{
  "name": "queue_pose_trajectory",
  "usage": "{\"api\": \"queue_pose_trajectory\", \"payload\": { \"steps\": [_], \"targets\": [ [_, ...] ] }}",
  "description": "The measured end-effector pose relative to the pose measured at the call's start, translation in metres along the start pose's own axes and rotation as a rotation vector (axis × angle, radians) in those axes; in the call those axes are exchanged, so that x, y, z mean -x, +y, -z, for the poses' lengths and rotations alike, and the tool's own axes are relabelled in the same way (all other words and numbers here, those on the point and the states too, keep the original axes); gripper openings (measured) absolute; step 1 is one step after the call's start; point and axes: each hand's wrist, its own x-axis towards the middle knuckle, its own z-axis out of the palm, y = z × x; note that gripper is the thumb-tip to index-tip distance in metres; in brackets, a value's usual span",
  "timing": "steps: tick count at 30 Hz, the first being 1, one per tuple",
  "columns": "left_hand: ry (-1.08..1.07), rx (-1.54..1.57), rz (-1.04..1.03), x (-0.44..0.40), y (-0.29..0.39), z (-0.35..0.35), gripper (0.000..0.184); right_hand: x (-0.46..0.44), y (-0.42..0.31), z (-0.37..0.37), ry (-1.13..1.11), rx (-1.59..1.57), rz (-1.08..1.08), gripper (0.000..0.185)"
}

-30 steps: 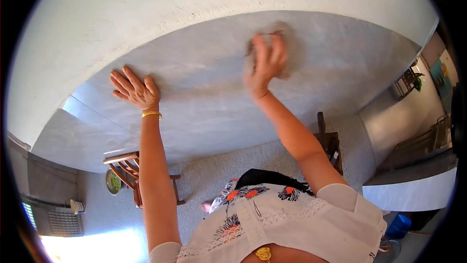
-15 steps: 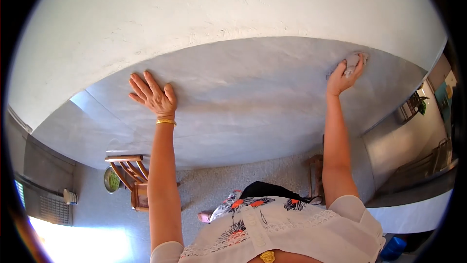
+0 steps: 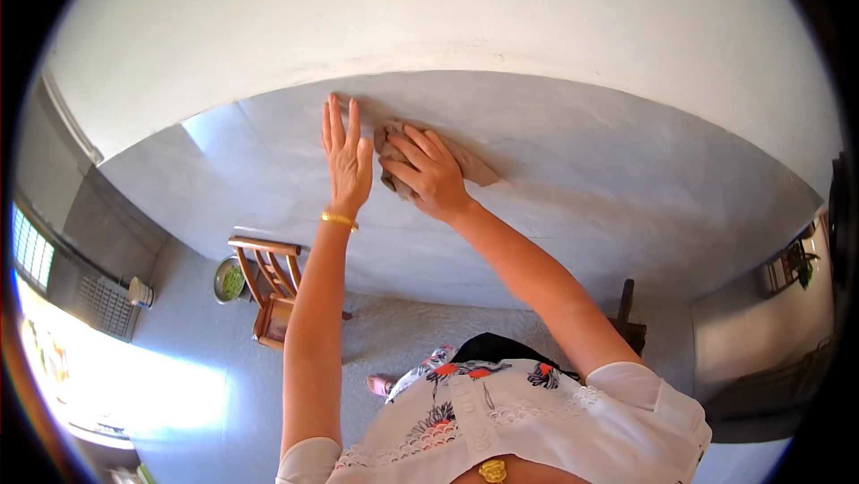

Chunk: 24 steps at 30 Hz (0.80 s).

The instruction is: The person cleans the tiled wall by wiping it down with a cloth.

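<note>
And here are the 2 hands, close together on the grey wall panel [image 3: 582, 162]. The left hand [image 3: 347, 162] is flat and straight, fingers extended, grasping nothing; how firmly it presses, I can't tell. The right hand [image 3: 438, 178] has its fingers spread and slightly bent over 1 bunched grey cloth [image 3: 394, 184], pinning it against the panel left of centre, with a loose tail trailing right.

Danger points! That cloth is crumpled unevenly, so a hard push could roll it up and leave bare fingertips scraping the panel. The loose tail could fold under too. And with the left hand just beside the cloth, any leftward sweep could bump the 2 hands together.

Now the edges: the far border, where grey meets white wall [image 3: 447, 10], runs near the left fingertips; overshoot there and the cloth could smudge the white. To the right, a long bare stretch of panel, plenty of room. Near side, more grey down to the floor [image 3: 394, 318]. Watch the left: the wooden chair [image 3: 277, 296] and the bowl of greens [image 3: 232, 278] sit low by the panel, possible snags for a low reach.
</note>
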Motion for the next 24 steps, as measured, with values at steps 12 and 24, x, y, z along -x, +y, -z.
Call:
{"api": "queue_pose_trajectory", "payload": {
  "steps": [12,24],
  "targets": [
    [0.405,1.133,0.582,0.032,0.084,0.006,0.047,-0.019,-0.026,0.062,-0.137,-0.750,-0.300,0.057],
    [0.120,-0.222,-0.452,-0.006,0.102,-0.079,0.051,0.034,0.087,0.105,0.189,0.765,-0.068,0.039]
  ]
}}
